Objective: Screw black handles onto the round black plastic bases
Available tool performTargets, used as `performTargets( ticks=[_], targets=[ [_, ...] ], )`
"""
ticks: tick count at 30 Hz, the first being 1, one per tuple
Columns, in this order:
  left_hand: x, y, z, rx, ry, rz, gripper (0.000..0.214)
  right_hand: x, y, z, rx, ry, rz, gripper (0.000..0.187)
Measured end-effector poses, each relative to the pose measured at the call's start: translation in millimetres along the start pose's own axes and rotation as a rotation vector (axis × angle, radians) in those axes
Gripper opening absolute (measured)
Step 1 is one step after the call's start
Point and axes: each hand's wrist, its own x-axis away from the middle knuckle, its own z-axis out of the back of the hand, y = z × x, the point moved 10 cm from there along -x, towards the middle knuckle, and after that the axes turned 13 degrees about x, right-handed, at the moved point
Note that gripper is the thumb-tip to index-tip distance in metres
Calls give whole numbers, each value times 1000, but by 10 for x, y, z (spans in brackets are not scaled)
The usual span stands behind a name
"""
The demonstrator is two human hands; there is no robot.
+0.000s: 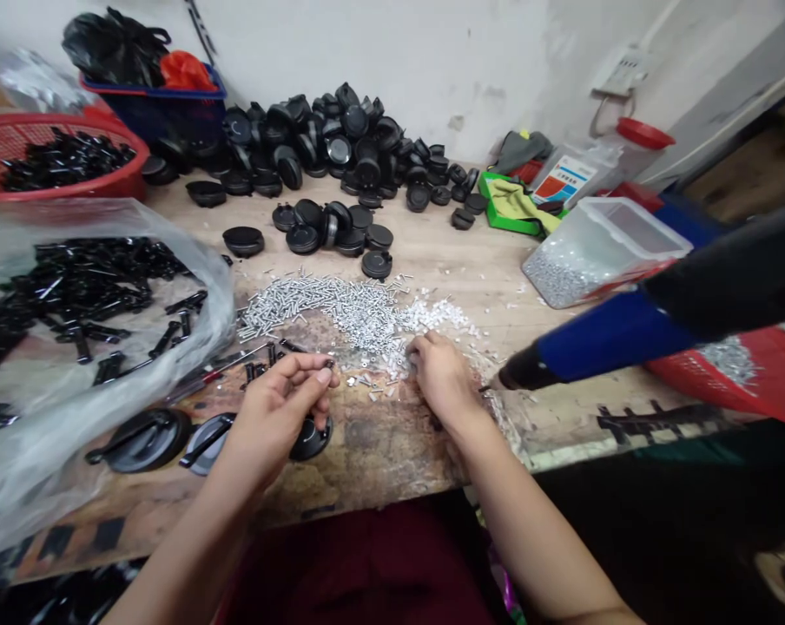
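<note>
My left hand (283, 410) is closed in a pinch, with a small black part (329, 365) between thumb and fingertips. To its right, the curled fingers of my right hand (439, 373) reach the edge of a heap of small white plastic pieces (441, 317); whatever they grip is hidden. A pile of short silver metal pins (327, 304) spreads just beyond both hands. Under my left wrist sits a round black lid (311, 438), partly covered. Two more round lids with black handles, one dark (146, 441) and one grey (208, 443), lie to the left.
A blue and black cylindrical power tool (588, 343) juts in from the right, near my right wrist. Left are a plastic bag (203, 347) of black handles and a red basket (122, 178). Black round parts (353, 121) are heaped by the wall. A clear tub (633, 230) stands right.
</note>
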Motion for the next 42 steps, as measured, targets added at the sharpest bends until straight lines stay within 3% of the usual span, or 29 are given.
performTargets(
  ticks=[9, 14, 18, 21, 24, 29, 36, 42],
  targets=[
    [45, 20, -34, -59, 30, -19, 27, -36, 108, -90, -154, 44, -4, 22],
    [49, 8, -97, -83, 32, -21, 27, -6, 100, -11, -213, 111, 18, 18],
    [88, 16, -119, 24, 20, 15, 26, 90, -8, 181, -318, 200, 71, 16],
    [149, -6, -179, 168, -30, 120, 25, 245, -151, 458, -537, 297, 114, 14],
    [209, 12, -242, 269, -76, 190, 20, 404, -280, 720, -947, 392, 147, 12],
    [280, 74, -285, 314, -115, 187, 17, 487, -546, 768, -1297, 365, 158, 17],
    [338, 133, -234, 184, -64, 92, 19, 508, -694, 595, -1353, 313, 124, 22],
    [361, 207, -210, -26, -53, -21, 21, 538, -659, 671, -1228, 357, 137, 25]
  ],
)
